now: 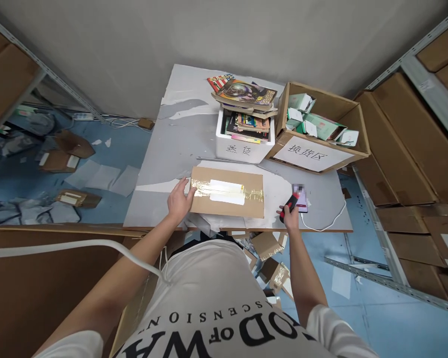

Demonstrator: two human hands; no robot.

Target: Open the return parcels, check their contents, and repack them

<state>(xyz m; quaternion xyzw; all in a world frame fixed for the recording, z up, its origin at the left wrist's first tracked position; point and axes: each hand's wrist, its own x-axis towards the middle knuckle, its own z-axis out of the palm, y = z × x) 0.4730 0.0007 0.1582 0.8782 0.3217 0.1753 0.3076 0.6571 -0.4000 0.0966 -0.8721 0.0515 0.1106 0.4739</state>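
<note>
A taped cardboard box (227, 211) with a white label lies flat near the table's front edge. My left hand (179, 200) is at its left end, fingers stretched along the side and thumb touching the edge. To the right of the box, my right hand (290, 217) is closed around a red and black utility knife (291, 201); whether its blade is out I cannot tell. A phone (302, 205) with a white cable lies just beyond that hand, partly covered by the knife.
At the back of the table (153, 149) stand a white bin (224, 149) piled with books and an open carton (363, 141) holding small boxes. Shelves with cartons (406, 139) rise at right. Opened boxes (269, 246) and paper litter the floor.
</note>
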